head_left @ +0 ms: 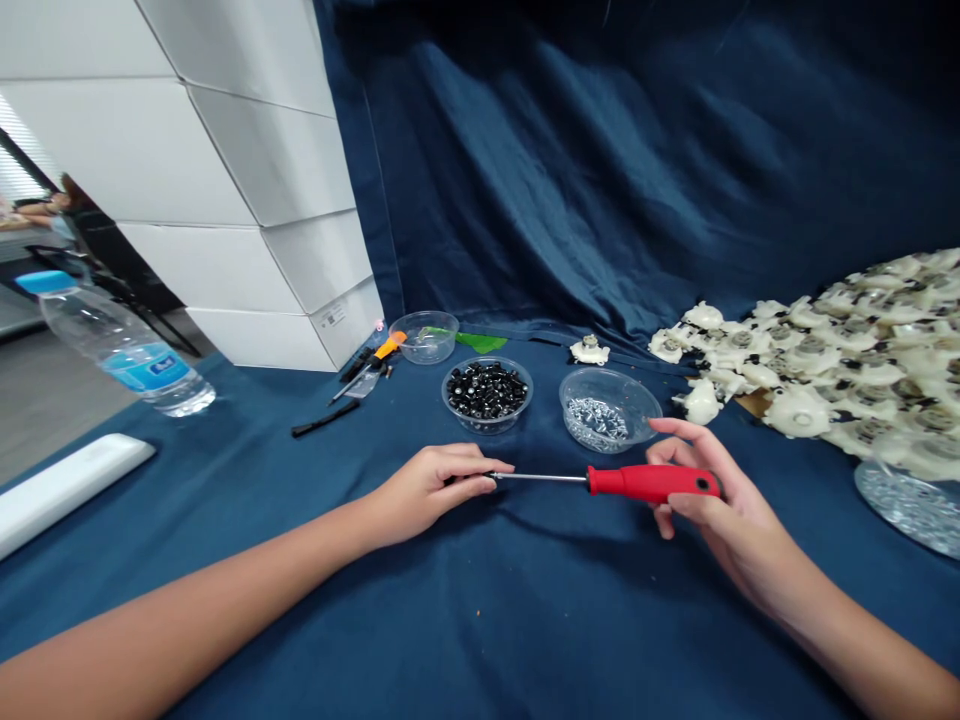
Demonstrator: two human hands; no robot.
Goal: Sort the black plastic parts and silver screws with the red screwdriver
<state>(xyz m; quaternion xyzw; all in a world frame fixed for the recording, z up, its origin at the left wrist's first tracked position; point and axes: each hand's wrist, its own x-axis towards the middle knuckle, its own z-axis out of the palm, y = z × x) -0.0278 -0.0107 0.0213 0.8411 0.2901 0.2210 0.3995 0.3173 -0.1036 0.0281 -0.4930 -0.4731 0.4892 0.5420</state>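
My right hand (709, 490) grips the red handle of a screwdriver (637, 482), held level with its shaft pointing left. The fingers of my left hand (442, 485) pinch a small black part (490, 476) at the shaft's tip, mostly hidden by the fingertips. Whether a screw sits between the tip and the part, I cannot tell. Just beyond the hands stands a clear round tub of black parts (487, 390). To its right, another clear tub (634, 400) holds small silver screws (598, 420).
White boxes (262, 170) are stacked at the back left, near a water bottle (142, 350). An orange-handled tool (390, 345) lies by another clear tub (425, 340). Cream-coloured plastic assemblies (840, 350) are heaped at right, behind a container of silver pieces (915, 505). A blue cloth (525, 620) covers the table.
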